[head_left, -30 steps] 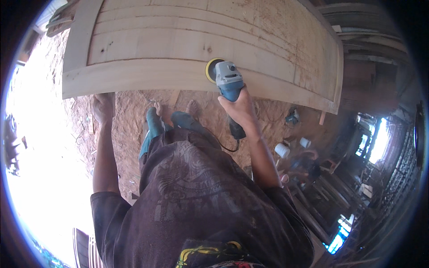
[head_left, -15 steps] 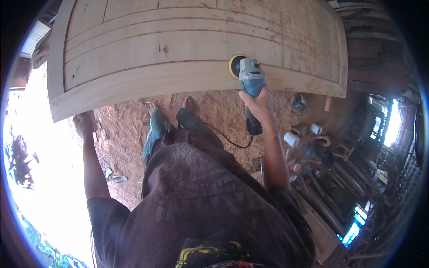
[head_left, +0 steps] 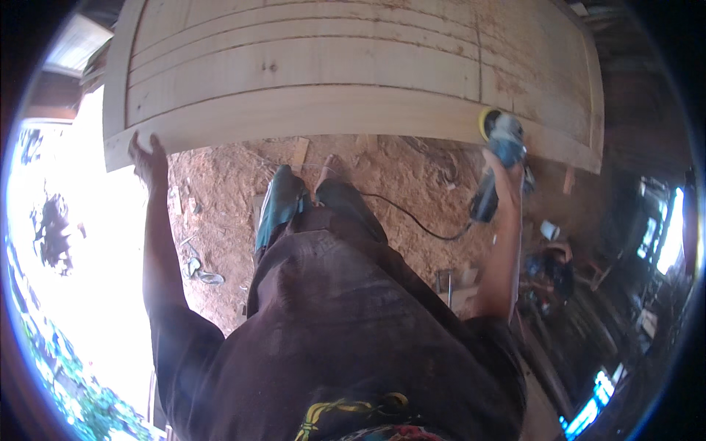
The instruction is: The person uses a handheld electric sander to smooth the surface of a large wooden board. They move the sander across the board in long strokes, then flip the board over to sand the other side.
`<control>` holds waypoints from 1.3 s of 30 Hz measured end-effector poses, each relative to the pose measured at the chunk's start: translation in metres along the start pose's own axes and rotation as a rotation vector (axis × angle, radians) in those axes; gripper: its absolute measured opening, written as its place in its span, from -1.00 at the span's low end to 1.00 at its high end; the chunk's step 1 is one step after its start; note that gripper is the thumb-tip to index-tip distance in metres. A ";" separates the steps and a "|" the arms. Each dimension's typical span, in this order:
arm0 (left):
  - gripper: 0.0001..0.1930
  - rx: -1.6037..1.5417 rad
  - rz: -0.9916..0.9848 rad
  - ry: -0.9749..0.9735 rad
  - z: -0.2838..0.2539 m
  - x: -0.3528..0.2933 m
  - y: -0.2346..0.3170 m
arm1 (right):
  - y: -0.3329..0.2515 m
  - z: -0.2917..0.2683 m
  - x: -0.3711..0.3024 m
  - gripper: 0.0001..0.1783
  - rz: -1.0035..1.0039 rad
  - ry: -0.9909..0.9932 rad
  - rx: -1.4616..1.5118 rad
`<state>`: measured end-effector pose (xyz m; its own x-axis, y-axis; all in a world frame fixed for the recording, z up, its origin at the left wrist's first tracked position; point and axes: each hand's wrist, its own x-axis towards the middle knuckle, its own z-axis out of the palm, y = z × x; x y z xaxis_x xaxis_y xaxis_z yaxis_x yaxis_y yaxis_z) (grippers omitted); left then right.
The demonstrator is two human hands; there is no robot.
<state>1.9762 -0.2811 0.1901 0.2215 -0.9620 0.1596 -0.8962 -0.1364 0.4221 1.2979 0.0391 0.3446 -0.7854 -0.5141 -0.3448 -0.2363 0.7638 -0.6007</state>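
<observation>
A large pale wooden door panel (head_left: 316, 114) with grooved lines lies flat across the far side. My right hand (head_left: 504, 173) is wrapped round a blue and grey angle grinder (head_left: 507, 140), whose yellow-rimmed round pad (head_left: 487, 123) is at the panel's near rail, toward the right end. Whether the pad touches the wood I cannot tell. At the panel's near left corner is my left hand (head_left: 151, 158), its fingers spread and holding nothing. Its fingertips overlap the panel's edge, but contact is unclear.
The grinder's black cord (head_left: 412, 217) hangs in a loop toward my legs. My bare feet stand on reddish dirt (head_left: 228, 176) littered with scraps. To the right are a white container (head_left: 549, 230) and dark stacked timber (head_left: 566, 345). Bright daylight comes in at the left.
My right hand has carried the grinder rightward along the near rail. My left hand has lifted from below the left corner, and its fingers have spread. The view has shifted slightly.
</observation>
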 end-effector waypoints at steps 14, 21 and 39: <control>-0.04 0.165 0.127 -0.091 0.036 0.026 0.004 | -0.087 0.142 -0.146 -0.51 -0.187 -0.284 0.121; -0.07 0.107 0.111 -0.075 0.034 0.022 0.013 | -0.184 0.277 -0.199 -0.41 -0.429 -0.520 -0.181; -0.06 0.134 0.117 -0.037 0.041 0.024 0.002 | -0.085 0.148 -0.137 -0.32 -0.198 -0.188 -0.214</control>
<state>1.9641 -0.3145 0.1585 0.1007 -0.9809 0.1662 -0.9587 -0.0510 0.2799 1.5107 -0.0132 0.3364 -0.5975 -0.7085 -0.3757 -0.5038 0.6961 -0.5115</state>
